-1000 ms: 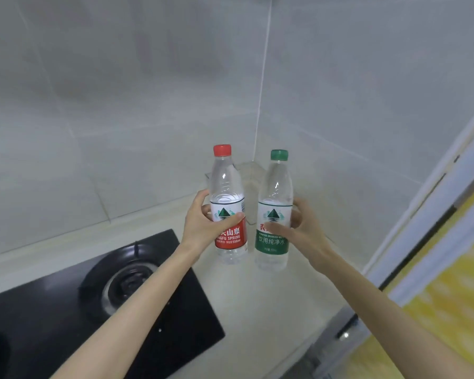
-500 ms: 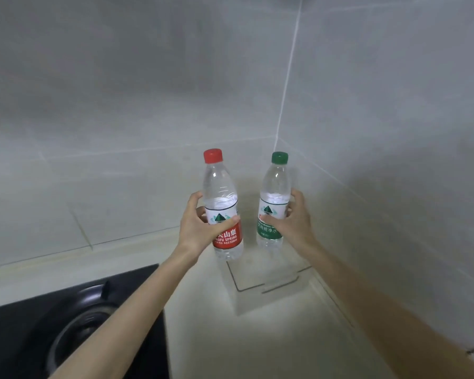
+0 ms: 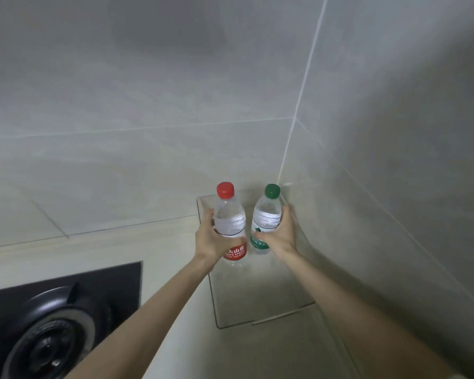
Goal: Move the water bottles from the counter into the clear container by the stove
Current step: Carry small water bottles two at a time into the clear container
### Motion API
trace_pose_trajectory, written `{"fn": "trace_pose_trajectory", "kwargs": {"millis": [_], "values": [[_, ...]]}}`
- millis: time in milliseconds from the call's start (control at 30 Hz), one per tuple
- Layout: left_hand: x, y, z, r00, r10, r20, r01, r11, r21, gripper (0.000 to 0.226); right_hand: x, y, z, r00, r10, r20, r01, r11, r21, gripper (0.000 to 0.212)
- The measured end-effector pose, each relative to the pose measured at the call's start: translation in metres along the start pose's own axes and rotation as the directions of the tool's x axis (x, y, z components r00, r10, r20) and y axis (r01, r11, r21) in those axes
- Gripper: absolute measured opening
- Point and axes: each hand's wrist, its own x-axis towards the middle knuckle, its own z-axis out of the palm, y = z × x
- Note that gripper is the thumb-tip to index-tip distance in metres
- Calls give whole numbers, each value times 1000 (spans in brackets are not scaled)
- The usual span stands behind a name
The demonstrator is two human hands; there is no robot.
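My left hand (image 3: 212,237) grips a clear water bottle with a red cap and red label (image 3: 229,222), held upright. Beside it, my right hand (image 3: 278,236) grips a second bottle with a green cap and green label (image 3: 267,218), tilted slightly left. Both bottles hang over the far half of the clear container (image 3: 257,305), a see-through rectangular box standing in the counter's corner against the tiled walls. Whether the bottle bases are below the container's rim or touch its floor I cannot tell.
A black gas stove (image 3: 52,321) with a round burner lies at the lower left, left of the container. The pale counter (image 3: 175,340) runs between them. Grey tiled walls (image 3: 148,105) close the corner behind and to the right.
Both hands have carried the bottles forward and down into the corner, from in front of the container to over it. The view has closed in on the corner.
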Motion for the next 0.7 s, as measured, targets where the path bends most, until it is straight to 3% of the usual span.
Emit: {"fn": "trace_pose_trajectory", "kwargs": {"millis": [100,267,400,700], "values": [[10,-14,13,1000,-8,5,8,999,36,73,10,15,6,999,31,43,-30,1000,-7,72],[23,-23,32,999,38,20,-41,988,150,55,19,36,9,996,55,69,-52,997,-52,73],[24,-35,41,997,-41,62,29,984,178,50,24,37,9,992,78,99,-69,994,-90,72],[25,-49,44,983,-39,181,-2,975,221,67,28,39,5,970,101,219,-75,989,-125,72]]}}
